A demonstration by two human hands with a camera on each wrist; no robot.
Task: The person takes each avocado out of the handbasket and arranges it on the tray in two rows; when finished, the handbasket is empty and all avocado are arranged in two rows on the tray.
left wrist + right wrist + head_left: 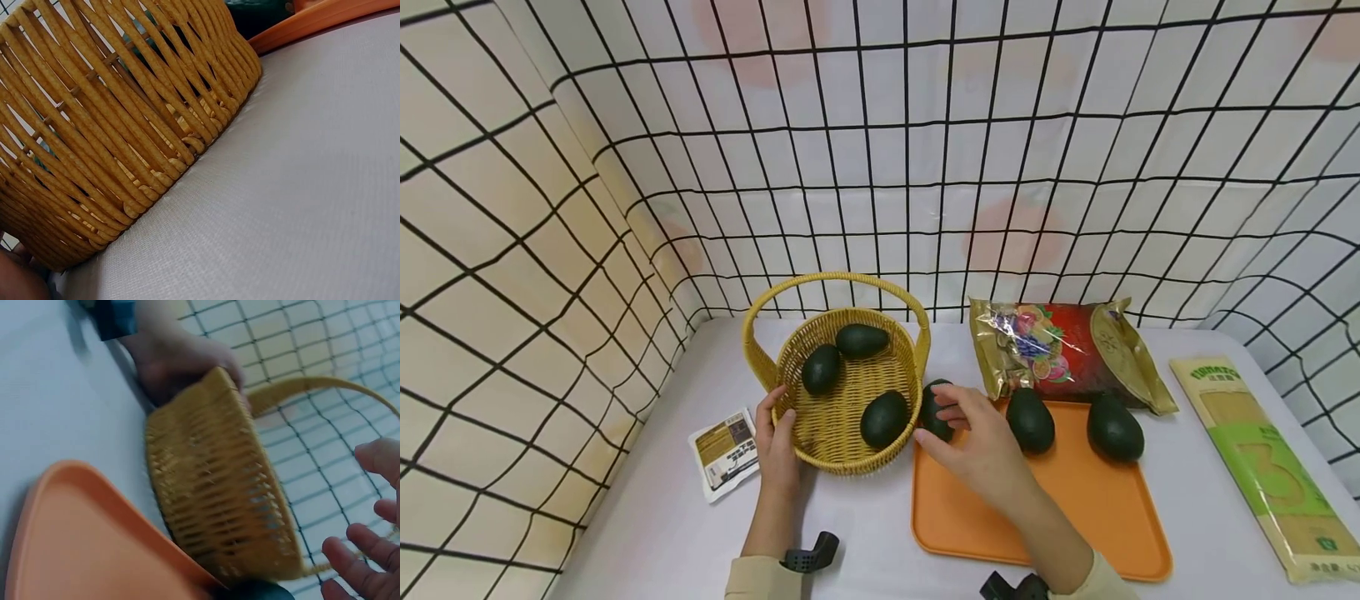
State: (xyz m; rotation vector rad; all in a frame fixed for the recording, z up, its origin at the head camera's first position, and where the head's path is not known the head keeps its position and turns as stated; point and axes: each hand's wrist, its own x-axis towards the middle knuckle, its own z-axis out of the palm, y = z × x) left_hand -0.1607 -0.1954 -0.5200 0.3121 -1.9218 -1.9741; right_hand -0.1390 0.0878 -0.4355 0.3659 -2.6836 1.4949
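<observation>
Head view: we have the left hand [777, 450] gripping the basket's [844, 467] left rim, right hand [981, 450] just right of the basket, fingers parted, holding nothing. Three avocados [1116, 429] remain on the orange tray [951, 517] right of the basket, three sit inside; about halfway, we'd judge.

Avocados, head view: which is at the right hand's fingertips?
The avocado just right of the basket, partly hidden by the right hand; three sit in the basket, two farther right.
</observation>
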